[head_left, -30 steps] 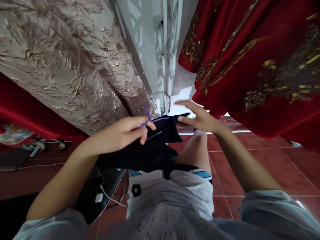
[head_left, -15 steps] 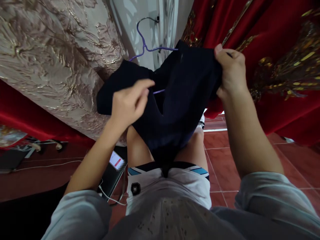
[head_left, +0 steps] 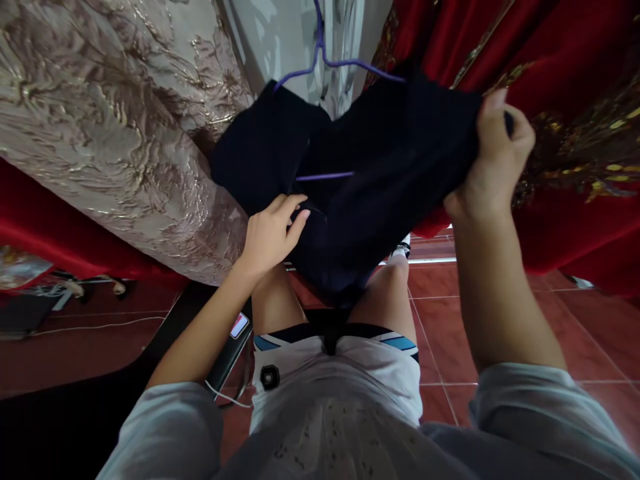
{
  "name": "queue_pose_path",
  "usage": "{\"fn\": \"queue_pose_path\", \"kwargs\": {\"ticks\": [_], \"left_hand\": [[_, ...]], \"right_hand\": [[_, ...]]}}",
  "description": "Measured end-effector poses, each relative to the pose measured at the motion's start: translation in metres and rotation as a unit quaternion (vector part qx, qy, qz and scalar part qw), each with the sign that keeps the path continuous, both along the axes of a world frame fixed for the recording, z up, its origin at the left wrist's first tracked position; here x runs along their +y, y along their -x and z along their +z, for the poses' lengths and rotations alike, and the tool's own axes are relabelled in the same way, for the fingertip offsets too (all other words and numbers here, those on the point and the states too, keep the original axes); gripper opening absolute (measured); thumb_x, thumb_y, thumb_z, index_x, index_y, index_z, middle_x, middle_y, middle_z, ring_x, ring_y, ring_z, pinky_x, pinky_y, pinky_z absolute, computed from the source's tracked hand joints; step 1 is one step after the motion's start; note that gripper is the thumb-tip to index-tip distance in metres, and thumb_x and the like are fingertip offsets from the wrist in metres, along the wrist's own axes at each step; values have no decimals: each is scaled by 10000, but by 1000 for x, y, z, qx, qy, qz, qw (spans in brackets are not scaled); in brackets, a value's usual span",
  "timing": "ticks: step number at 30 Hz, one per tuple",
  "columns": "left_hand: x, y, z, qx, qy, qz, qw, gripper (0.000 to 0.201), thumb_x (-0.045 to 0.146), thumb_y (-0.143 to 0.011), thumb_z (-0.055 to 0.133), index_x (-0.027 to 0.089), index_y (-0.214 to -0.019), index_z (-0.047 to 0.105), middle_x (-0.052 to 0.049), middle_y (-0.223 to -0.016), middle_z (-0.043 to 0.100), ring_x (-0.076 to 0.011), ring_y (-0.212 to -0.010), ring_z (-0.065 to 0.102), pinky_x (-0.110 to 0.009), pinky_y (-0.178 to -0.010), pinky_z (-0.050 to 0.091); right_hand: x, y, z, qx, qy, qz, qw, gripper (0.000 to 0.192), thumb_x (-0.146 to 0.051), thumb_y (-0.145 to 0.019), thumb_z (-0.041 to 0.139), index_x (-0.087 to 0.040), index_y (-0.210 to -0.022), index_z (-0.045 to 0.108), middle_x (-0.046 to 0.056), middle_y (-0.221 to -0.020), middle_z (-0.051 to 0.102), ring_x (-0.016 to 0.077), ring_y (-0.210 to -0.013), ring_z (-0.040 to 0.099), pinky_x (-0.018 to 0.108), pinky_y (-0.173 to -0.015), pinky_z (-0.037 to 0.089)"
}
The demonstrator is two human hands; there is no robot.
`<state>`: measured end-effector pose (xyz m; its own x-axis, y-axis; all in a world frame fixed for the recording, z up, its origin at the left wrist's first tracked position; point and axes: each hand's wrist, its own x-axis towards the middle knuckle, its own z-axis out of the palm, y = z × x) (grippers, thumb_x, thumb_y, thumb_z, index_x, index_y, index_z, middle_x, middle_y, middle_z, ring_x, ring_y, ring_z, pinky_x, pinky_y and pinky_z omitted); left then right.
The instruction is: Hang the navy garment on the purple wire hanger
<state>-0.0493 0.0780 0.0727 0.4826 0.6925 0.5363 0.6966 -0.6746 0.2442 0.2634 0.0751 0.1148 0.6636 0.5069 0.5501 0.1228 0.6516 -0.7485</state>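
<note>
A dark navy short-sleeved garment [head_left: 380, 167], perhaps a shirt, hangs before me on a purple wire hanger [head_left: 319, 53]. The hanger's lower bar crosses the neck opening. My right hand [head_left: 500, 157] is closed around the cloth at the garment's right side, with the thumb on top, and pulls it taut. Over the front, just below the neck opening, my left hand [head_left: 273, 233] touches the cloth. Its thumb and forefinger are slightly apart, and the other fingers are partly hidden.
Pinkish textured fabric [head_left: 125, 120] hangs at the left and red drapery with gold sequins [head_left: 590, 220] at the right. Behind stands a pale panel [head_left: 270, 33]. A phone [head_left: 240, 325] lies on a black surface by my left leg. Red tiles [head_left: 440, 327] cover the floor.
My right hand has moved right with the cloth, stretching it sideways. My left hand has shifted right and lower, to the neck opening. More of the hanger's bar shows now.
</note>
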Motion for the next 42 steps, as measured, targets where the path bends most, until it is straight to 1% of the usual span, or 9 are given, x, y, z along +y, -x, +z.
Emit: {"fn": "queue_pose_path", "kwargs": {"ticks": [5,9,16,19,21,23,30,37,42], "left_hand": [[-17,-12,-22,-115,2,-30,993,246,378,-1044,551,250,-1108,750,-62,-1027,764,-220,-891,727,-381,-850,578],[-46,-26,-42,-221,58,-62,972,127,274,-1011,585,286,-1010,711,-39,-979,732,-209,-900,702,-396,-850,583],[-82,-50,-81,-444,182,-9,877,91,373,-989,625,292,-1031,615,-25,-848,610,-186,-749,625,-379,-756,580],[-88,-60,-88,-510,207,-14,835,186,401,-966,684,276,-1048,572,-6,-811,572,-156,-711,602,-342,-745,591],[-91,-64,-87,-524,213,-39,824,220,392,-957,711,256,-1042,560,7,-808,554,-127,-685,581,-296,-717,589],[-94,-66,-84,-528,217,-58,819,219,362,-960,718,240,-1049,559,21,-802,533,-98,-660,560,-239,-677,573],[-90,-54,-90,-593,245,-76,763,312,213,-910,721,265,-1132,509,13,-929,577,-103,-799,638,-266,-820,600],[-65,-53,-119,-425,325,-95,840,97,185,-881,664,194,-846,574,0,-785,601,-135,-785,629,-252,-755,517],[-55,-68,-134,-418,237,-46,876,83,207,-915,610,190,-837,586,-5,-786,590,-144,-775,605,-273,-776,506]], "right_hand": [[-30,-10,-25,5,12,-24,1000,536,-629,-828,728,-275,-663,361,-37,-676,261,126,-606,295,299,-616,358],[-30,-10,-50,30,33,-30,999,477,-616,-838,677,-261,-691,394,-9,-702,409,148,-660,441,312,-690,448],[-77,49,-84,-49,63,-364,928,194,-357,-898,650,-223,-1038,648,83,-1122,649,234,-1062,632,391,-929,506],[-100,93,-114,-37,222,-121,967,356,-542,-936,607,-229,-768,583,31,-766,602,198,-754,610,350,-732,510],[-105,120,-132,-47,324,136,935,509,-665,-931,555,-222,-680,553,28,-647,576,190,-656,579,332,-641,484],[-102,141,-141,-23,347,258,901,567,-715,-917,531,-219,-642,539,31,-606,566,180,-601,550,330,-600,458],[-95,144,-137,49,307,244,919,454,-528,-879,664,-222,-567,539,-5,-532,477,125,-513,396,318,-555,331],[-105,132,-135,5,317,310,896,337,-367,-917,616,-189,-633,658,4,-541,517,126,-538,446,312,-581,337],[-70,118,-84,17,308,328,893,328,-349,-879,629,-155,-615,655,2,-469,492,89,-434,388,266,-472,262]]}}
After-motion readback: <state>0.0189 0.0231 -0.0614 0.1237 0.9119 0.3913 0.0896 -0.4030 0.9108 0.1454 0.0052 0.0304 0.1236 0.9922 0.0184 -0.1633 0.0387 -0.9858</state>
